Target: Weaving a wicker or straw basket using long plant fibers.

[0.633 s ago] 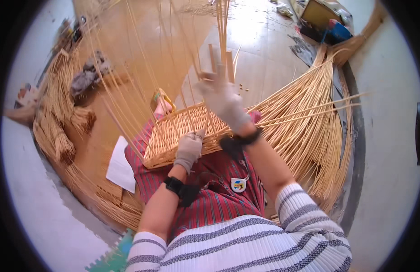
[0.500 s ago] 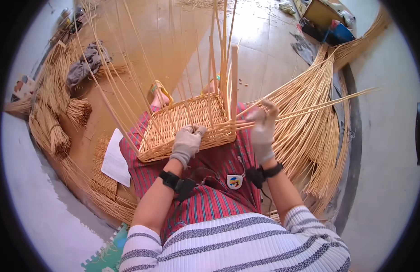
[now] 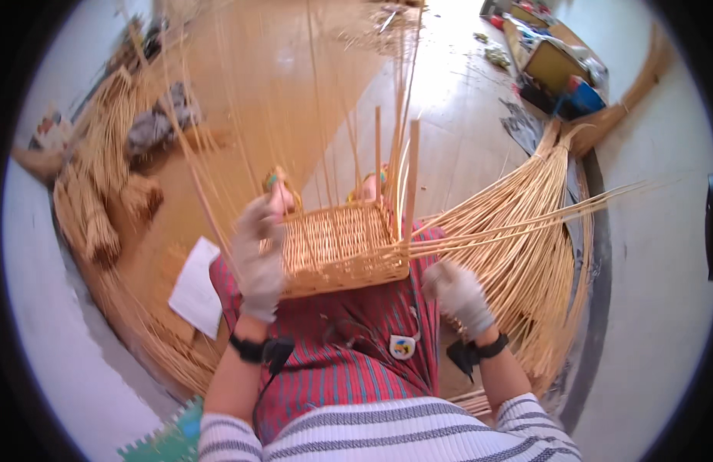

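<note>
A shallow rectangular wicker basket (image 3: pixel 337 235) rests on my lap, with long upright stakes rising from its edges. At its front left corner is my left hand (image 3: pixel 261 266), in a pale glove and raised in front of the weave; its fingers are smeared by motion. My right hand (image 3: pixel 460 296), gloved too, is off the basket, just past its front right corner. Its fingers are curled and nothing shows in them. Above that hand, loose weaving strands (image 3: pixel 518 223) run out from the right corner. Two thicker wooden posts (image 3: pixel 412 177) stand at the right end.
A large fan of willow rods (image 3: pixel 518 254) spreads on the floor at right. More rod bundles (image 3: pixel 87 208) and a grey cloth (image 3: pixel 160 127) lie at left, near a white sheet (image 3: pixel 196 285). A box of odds and ends (image 3: pixel 556 69) stands at the far right.
My left hand has left the middle of the front wall and moved left and up. My right hand has come down, away from the strands. The basket sits lower in view.
</note>
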